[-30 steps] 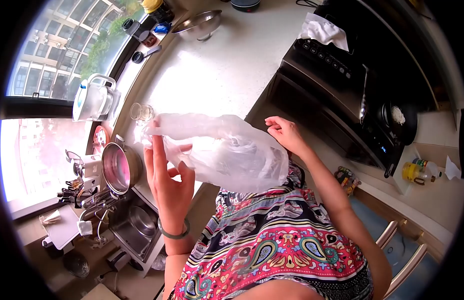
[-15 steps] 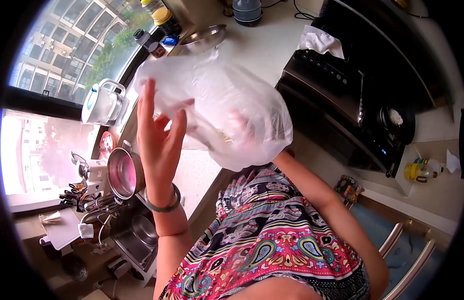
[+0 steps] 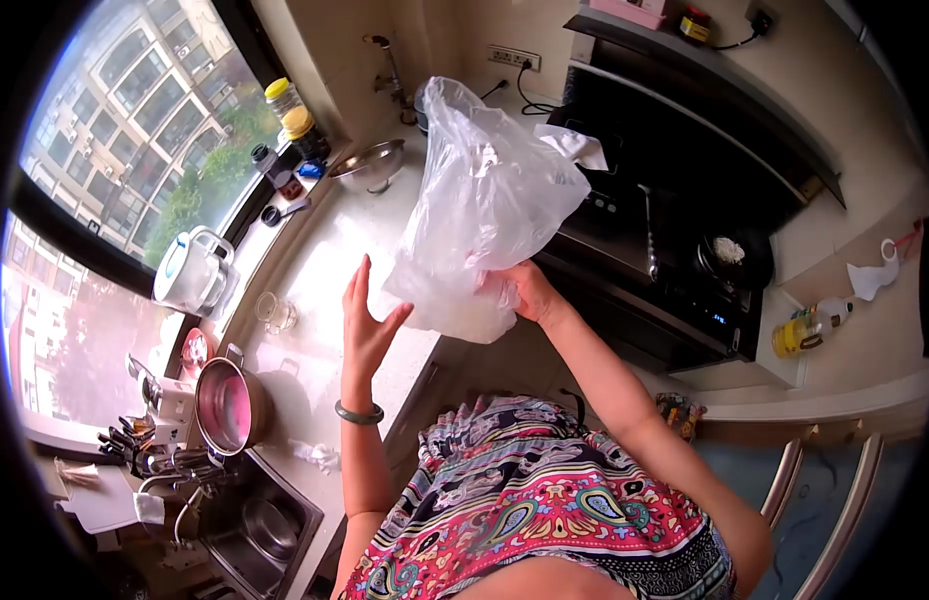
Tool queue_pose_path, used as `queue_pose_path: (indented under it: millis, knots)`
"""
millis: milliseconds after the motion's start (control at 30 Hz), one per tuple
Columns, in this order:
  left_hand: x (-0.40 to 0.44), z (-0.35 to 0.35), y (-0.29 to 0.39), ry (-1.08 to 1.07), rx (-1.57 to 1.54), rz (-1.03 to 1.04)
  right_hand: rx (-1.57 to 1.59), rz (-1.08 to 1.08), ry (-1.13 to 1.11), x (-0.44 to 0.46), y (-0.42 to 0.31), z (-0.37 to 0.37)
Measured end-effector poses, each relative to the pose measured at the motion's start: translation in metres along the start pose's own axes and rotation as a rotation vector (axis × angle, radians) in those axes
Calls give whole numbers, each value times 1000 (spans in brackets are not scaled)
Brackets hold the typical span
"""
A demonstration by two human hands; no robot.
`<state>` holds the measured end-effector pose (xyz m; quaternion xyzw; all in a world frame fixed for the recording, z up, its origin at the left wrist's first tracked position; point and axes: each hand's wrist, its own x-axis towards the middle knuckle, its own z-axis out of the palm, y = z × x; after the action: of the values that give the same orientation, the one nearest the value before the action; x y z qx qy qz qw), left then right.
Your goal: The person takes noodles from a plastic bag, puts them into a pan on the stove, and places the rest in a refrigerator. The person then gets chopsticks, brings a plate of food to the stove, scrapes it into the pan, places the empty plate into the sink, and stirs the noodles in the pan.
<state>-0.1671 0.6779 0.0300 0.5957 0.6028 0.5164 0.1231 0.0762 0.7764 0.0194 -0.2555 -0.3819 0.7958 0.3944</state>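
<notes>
Loosely crinkled, translucent plastic bag (image 3: 479, 190)

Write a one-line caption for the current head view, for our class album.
Billowing plastic bag over a kitchen counter, right hand at its lower part, left hand open beside it.

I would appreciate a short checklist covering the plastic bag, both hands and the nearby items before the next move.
1. Right hand at the plastic bag: ok, it touches the lower part.
2. Right-hand grip secure: cannot tell, the plastic covers some fingers.
3. Left hand available: ok, open and holding nothing.
4. Bag lying flat: not ok, it is billowed and creased.
5. Clear glass container away from the bag: ok, on the counter beyond the left hand.
6. Bag free of the white cloth: cannot tell, they overlap in view.
</notes>
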Motion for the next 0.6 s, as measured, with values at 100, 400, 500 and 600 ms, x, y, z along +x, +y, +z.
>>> queue_pose_path:
  millis: [100, 400, 500, 600]
  knots:
    - [-5, 42, -6, -188, -145, -15, -252, -78, -79, -26, 4, -10]
    - [-66, 174, 81, -747, -197, 225, -203, -375, 626, -153, 57, -85]
    - [-88, 167, 102, -472, -744, 18, -121, -622, 1016, -223, 71, -93]
    - [-107, 199, 49, -1232, -853, -635, -92, -710, 965, -270, 81, -93]
